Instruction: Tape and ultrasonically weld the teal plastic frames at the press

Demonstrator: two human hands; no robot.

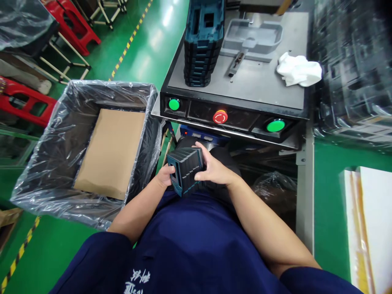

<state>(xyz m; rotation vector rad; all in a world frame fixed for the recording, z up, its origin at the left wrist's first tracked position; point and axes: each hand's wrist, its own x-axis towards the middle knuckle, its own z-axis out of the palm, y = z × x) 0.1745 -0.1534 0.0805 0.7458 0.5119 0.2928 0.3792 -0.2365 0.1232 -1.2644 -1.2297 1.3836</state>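
Note:
I hold a stack of dark teal plastic housings (186,169) in my lap, just below the front edge of the machine. My left hand (165,176) grips its left end from underneath. My right hand (211,167) wraps over the top and right side, fingers closed on it. A taller stack of the same teal housings (203,41) stands on the machine's grey top plate (254,85). A grey moulded fixture (251,38) sits beside it on the plate.
The machine front carries two green buttons (174,104) (275,125) and a red stop button (220,117). A plastic-lined bin (55,163) with a cardboard sheet (112,151) stands left. A white cloth (298,70) lies on the plate. Red stools (73,24) stand far left.

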